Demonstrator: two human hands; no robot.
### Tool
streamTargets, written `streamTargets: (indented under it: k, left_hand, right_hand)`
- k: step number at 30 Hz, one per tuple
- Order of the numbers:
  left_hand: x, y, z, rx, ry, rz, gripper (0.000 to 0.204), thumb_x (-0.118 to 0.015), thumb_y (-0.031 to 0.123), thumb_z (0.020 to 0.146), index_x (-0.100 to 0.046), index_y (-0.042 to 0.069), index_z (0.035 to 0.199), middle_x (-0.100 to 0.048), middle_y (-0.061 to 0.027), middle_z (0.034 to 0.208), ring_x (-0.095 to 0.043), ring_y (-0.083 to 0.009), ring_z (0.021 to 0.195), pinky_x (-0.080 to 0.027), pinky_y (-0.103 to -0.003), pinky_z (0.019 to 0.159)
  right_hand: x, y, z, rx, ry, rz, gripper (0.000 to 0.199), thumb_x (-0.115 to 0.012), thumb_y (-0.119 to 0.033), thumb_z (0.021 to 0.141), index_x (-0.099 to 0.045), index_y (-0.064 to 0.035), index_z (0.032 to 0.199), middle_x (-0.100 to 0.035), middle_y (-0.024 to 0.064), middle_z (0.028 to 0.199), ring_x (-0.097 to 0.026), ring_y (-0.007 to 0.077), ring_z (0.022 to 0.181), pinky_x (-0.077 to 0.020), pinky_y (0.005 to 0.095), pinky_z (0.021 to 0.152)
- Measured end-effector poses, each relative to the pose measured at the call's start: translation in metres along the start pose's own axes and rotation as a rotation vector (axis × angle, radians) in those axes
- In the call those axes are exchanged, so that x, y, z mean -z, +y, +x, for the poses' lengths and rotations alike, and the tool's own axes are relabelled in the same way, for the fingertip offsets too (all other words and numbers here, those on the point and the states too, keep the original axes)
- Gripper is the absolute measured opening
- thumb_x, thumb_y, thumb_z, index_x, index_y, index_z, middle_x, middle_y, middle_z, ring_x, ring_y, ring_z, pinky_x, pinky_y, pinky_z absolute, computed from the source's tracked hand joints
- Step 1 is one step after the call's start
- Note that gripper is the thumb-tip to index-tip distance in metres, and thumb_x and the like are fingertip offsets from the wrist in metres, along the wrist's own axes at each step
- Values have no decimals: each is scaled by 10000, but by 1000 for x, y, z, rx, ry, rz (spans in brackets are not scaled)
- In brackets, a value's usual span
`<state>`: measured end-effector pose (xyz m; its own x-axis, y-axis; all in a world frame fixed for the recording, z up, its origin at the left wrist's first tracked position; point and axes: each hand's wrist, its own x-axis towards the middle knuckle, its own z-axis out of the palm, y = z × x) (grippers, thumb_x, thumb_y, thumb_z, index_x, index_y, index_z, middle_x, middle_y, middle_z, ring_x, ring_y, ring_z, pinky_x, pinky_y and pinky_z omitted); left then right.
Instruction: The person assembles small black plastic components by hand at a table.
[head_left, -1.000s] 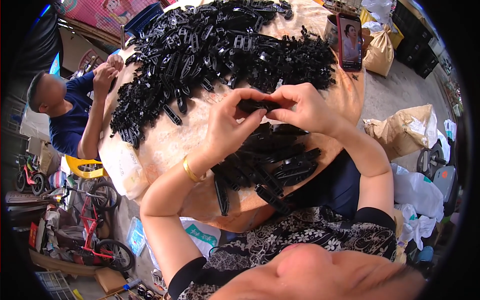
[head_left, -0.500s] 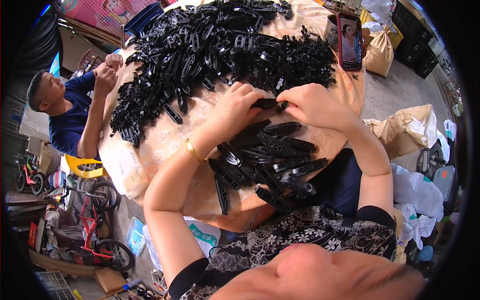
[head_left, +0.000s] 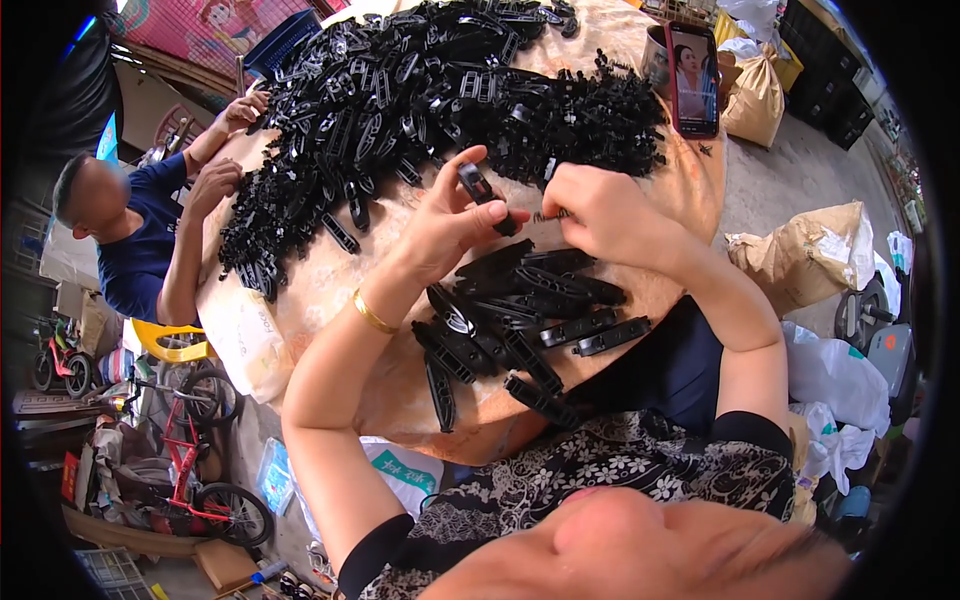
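My left hand [head_left: 440,225] is raised over the table, its thumb and fingers closed on a long black plastic part [head_left: 474,184] that stands tilted upward. To its right, my right hand [head_left: 605,212] is closed in a pinch. Small dark bits show at its fingertips, too small to name. Just below both hands lies a loose group of long black plastic parts [head_left: 520,300], some with slotted frames. Beyond the hands spreads a big heap of black plastic pieces [head_left: 375,110], with smaller ones massed at its right end [head_left: 590,125].
A phone [head_left: 694,85] stands at the table's right edge by a metal can. Across to the left, a co-worker [head_left: 140,235] has both hands at the heap. A white bag [head_left: 245,345] lies on the table's left edge. Sacks [head_left: 805,250] stand on the right, a red bicycle [head_left: 185,450] lower left.
My hands have moved apart. The left has turned, tilting the black part up; the right has drawn slightly away and down. The co-worker's hands have separated and reached the heap.
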<state>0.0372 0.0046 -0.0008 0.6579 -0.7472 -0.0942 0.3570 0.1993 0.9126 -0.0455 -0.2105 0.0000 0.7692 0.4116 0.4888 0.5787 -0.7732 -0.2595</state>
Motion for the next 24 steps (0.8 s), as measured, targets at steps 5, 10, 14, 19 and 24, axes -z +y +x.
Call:
streamTargets:
  k: [5,10,14,19,24]
  left_hand:
    - [-3,-6,1,17,8,93,489,-734,57,789,-484,48,1209,-604,-48,929,-653,-212,913,-553,-328,772]
    - [-7,-5,-3,-56,20,223,349,-755,71,773,-550,23,1051,-645,-70,891,-643,-153,770,-551,-275,636]
    - [-14,-4,-5,-37,75,207,320,-743,59,784,-542,4,1026,-643,-87,883,-654,-168,759,-572,-284,667]
    - [-15,-7,-6,-56,104,275,318,-720,66,810,-538,-15,1058,-642,-102,919,-656,-168,793,-576,-293,727]
    - [-20,-6,-8,-97,174,223,321,-692,87,841,-536,-22,1100,-634,-98,987,-643,-142,837,-566,-274,766]
  right_hand:
    - [6,-8,5,-337,253,591,135,-683,-37,790,-647,4,913,-640,79,828,-616,120,698,-492,242,611]
    - [-7,-18,7,-261,358,623,160,-715,-87,807,-677,12,926,-657,72,751,-574,76,628,-473,226,562]
    - [-6,-23,6,-290,296,570,149,-711,-100,812,-682,1,917,-651,76,750,-576,83,618,-471,232,553]
    - [-7,-23,7,-206,332,482,121,-711,-85,774,-659,-16,859,-647,92,766,-625,188,641,-498,283,574]
    - [-9,-22,7,-3,403,209,129,-705,-70,731,-630,-36,830,-654,90,824,-625,268,740,-511,334,642]
